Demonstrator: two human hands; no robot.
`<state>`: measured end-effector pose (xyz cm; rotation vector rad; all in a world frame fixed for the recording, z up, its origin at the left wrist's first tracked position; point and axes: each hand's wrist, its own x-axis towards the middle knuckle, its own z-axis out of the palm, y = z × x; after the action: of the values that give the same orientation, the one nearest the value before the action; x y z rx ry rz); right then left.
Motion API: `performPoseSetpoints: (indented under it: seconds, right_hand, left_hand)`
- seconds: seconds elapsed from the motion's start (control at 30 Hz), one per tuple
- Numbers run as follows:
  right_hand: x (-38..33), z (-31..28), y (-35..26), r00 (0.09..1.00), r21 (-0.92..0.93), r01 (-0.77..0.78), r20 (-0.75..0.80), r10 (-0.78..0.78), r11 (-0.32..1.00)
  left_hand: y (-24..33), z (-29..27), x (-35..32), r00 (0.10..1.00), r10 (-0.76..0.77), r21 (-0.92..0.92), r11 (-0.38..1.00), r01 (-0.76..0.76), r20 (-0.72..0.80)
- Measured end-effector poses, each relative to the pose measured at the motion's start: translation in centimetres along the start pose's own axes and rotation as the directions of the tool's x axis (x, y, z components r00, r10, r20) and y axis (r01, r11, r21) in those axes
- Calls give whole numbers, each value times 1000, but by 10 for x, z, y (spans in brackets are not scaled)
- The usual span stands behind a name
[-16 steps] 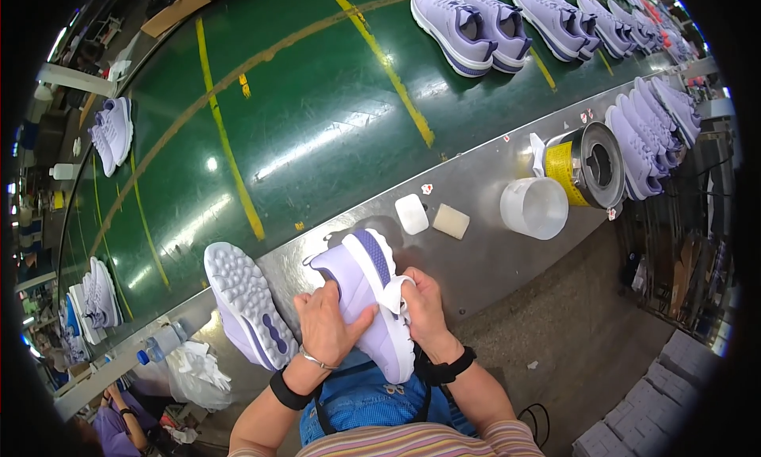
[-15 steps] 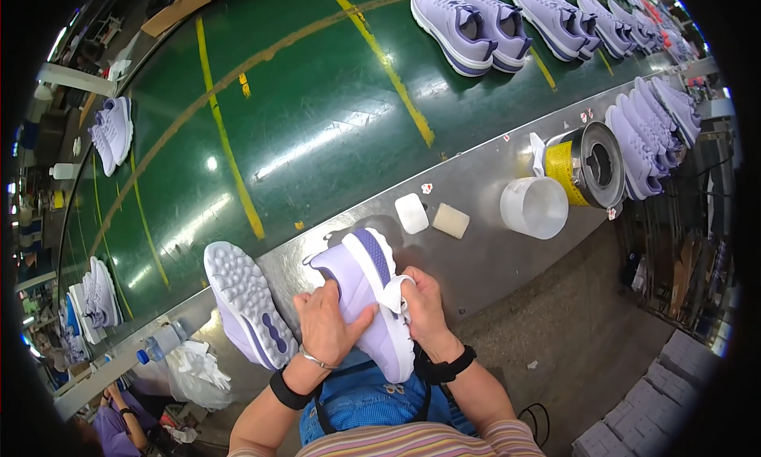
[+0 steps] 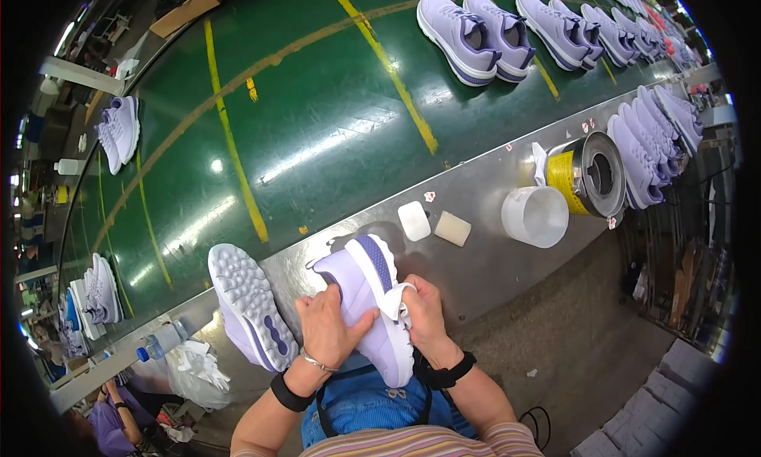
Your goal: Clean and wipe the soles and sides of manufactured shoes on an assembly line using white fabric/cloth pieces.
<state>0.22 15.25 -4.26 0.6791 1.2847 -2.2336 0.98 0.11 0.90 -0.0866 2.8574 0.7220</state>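
Observation:
A lavender sneaker (image 3: 366, 298) with a white and purple sole lies tilted on its side in front of me. My left hand (image 3: 329, 326) grips its upper, with the fingers at the collar and the thumb across the side. Pinched in my right hand (image 3: 426, 318) is a white cloth (image 3: 394, 302), pressed against the edge of the sole. Left of my hands, a second lavender sneaker (image 3: 252, 306) rests with its bumpy grey-white outsole showing. Beyond the held shoe, a white block (image 3: 414, 221) and a cream sponge (image 3: 453, 229) sit on the metal ledge (image 3: 491, 275).
A translucent cup (image 3: 534, 217) stands beside an open metal can (image 3: 585, 175) with a yellow label. Lavender sneakers (image 3: 476, 37) line the green conveyor belt (image 3: 317, 124), and others (image 3: 634, 160) stand at the ledge's right end. At left are a plastic bottle (image 3: 162, 340) and white gloves (image 3: 194, 366).
The whole scene has shifted slightly down in view. My hands keep nearly the same hold on the sneaker and the cloth.

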Motion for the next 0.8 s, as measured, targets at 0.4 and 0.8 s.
performPoseSetpoints:
  seconds: [0.4,0.8]
  right_hand:
    - [4,0,1,1000,57,-17,3,16,998]
    - [-13,-20,-14,920,-500,389,171,-353,774]
  left_hand:
    - [0,1,-1,1000,-15,20,1000,15,20]
    - [0,-1,-3,998,-47,21,999,46,48]
